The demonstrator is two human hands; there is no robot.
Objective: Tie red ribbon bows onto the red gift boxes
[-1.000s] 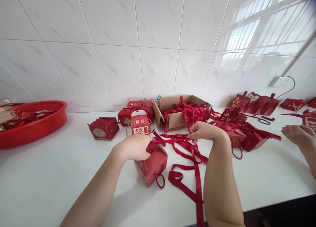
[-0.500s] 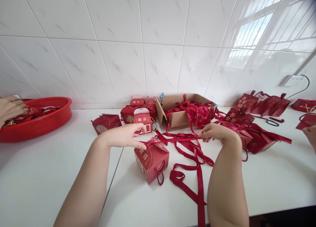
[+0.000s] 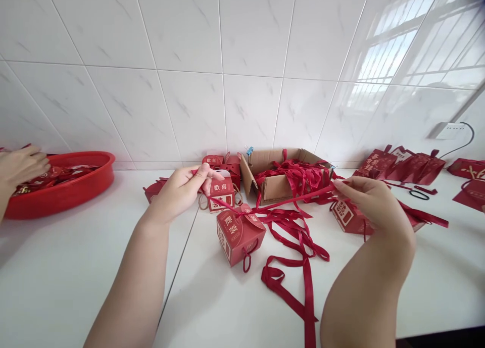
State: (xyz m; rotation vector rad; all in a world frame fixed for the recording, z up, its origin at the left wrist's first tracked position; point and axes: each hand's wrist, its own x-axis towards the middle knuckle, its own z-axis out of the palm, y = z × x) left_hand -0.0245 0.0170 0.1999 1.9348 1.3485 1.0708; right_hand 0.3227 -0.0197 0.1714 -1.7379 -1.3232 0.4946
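A red gift box [image 3: 242, 239] with gold lettering and a cord handle hangs at an angle, apparently just above the white table, from a red ribbon [image 3: 291, 200] joined at its top. Pinched in my left hand [image 3: 188, 186], to the box's upper left, is one end of that ribbon. My right hand [image 3: 358, 196] pinches the other end at the right, so the ribbon runs taut both ways from the box. Loose red ribbons [image 3: 291, 232] lie tangled on the table beside the box. Behind my left hand stands another gift box [image 3: 223, 191] with twine handles.
An open cardboard box [image 3: 278, 185] heaped with ribbon stands by the tiled wall. Far left, another person's hand [image 3: 22, 168] reaches into a red basin [image 3: 104, 179] of wrapped packets. More red boxes [image 3: 373, 163] and black-handled scissors [image 3: 419, 194] lie at the right.
My hands have moved apart and up, pulling the ribbon out to both sides. The gift box has shifted slightly up and right and tilted. The co-worker's hand at the right has left view.
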